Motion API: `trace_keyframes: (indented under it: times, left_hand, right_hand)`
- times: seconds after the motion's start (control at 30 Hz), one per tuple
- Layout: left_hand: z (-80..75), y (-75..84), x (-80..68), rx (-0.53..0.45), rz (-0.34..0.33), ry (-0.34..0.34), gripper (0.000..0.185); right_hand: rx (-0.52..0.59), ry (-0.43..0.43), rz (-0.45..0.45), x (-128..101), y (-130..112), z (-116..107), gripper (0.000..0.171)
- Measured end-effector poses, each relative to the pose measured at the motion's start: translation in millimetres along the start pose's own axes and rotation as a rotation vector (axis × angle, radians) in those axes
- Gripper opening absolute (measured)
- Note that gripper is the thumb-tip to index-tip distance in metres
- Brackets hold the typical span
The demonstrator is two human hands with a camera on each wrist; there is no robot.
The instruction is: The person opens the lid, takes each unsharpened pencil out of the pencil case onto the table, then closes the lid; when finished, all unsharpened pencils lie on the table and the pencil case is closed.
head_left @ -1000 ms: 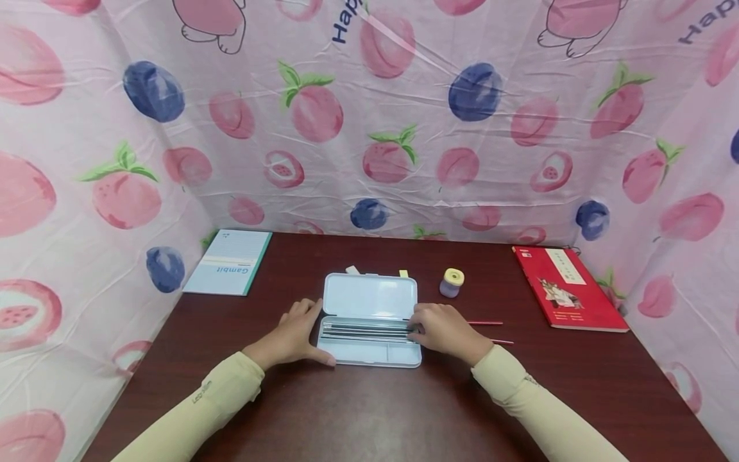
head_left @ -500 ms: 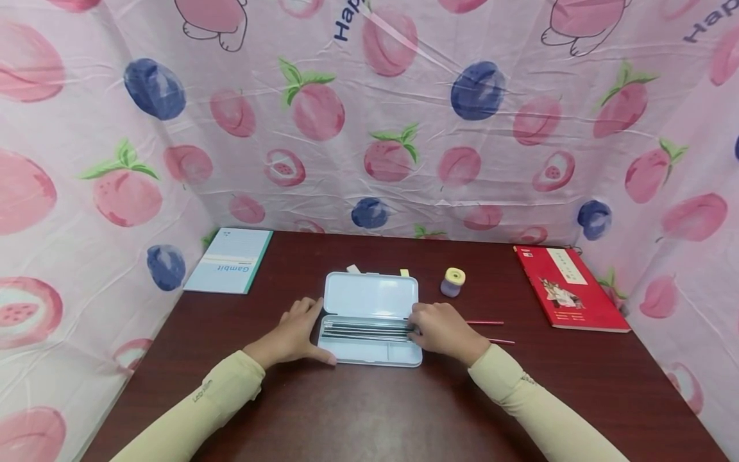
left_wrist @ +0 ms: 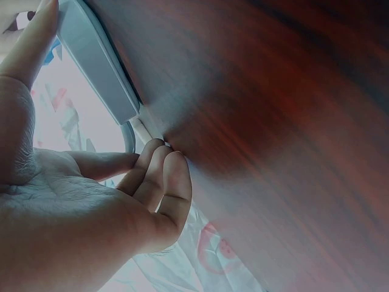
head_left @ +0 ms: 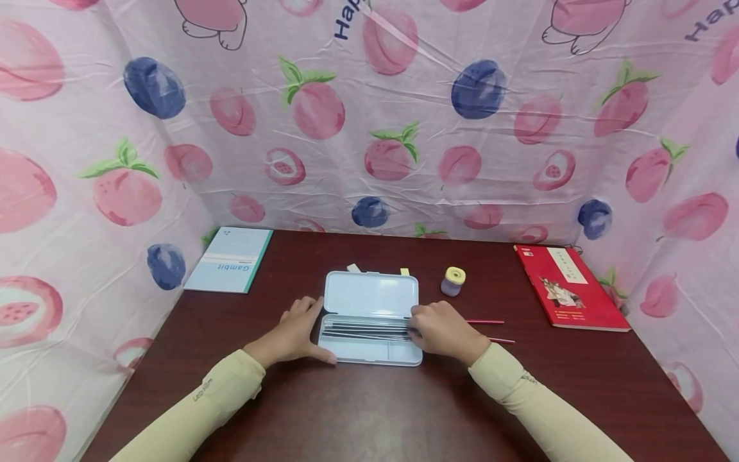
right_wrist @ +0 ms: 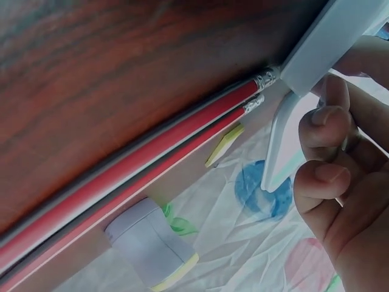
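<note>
An opened light-blue pencil case (head_left: 353, 351) is seen at the centre of the frame, its lid (head_left: 371, 295) laid back toward the top. Several dark pencils (head_left: 365, 331) are held lengthwise in its upper compartment; their right ends appear to be pinched by the curled fingers of the right hand (head_left: 443, 330), though the exact grip is hidden. The case's left end is touched by the left hand (head_left: 291, 333), its thumb and fingers spread wide. To the right of the case, two red pencils (right_wrist: 152, 144) are laid on the dark wooden table (head_left: 369, 410). Above them a purple container with a yellow top (head_left: 453, 282) is placed. A blue notebook (head_left: 228, 262) is set at the left, a red book (head_left: 568, 289) at the right.
</note>
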State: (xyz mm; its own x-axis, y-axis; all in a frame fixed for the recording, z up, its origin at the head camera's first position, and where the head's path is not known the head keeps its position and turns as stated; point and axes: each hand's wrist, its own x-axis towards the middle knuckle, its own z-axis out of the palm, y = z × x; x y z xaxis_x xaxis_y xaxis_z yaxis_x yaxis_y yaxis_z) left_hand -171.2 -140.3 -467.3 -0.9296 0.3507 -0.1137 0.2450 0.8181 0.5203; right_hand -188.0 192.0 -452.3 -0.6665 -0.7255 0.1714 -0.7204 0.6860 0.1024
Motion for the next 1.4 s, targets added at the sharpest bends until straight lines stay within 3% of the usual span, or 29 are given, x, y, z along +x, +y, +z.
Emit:
trace_keyframes:
  times: [0.73, 1.03, 1.4]
  left_hand:
    - [1.0, -0.8, 0.8, -0.004, 0.003, -0.006, 0.139]
    - [0.8, 0.2, -0.3, 0.001, -0.002, -0.005, 0.138]
    - [1.8, -0.4, 0.4, 0.006, -0.004, -0.003, 0.139]
  right_hand:
    - [0.025, 0.086, 0.011, -8, -1, 2, 0.004]
    - [0.052, 0.090, 0.103, -19, -2, -8, 0.010]
    - [0.099, 0.088, 0.181, -51, 11, -9, 0.017]
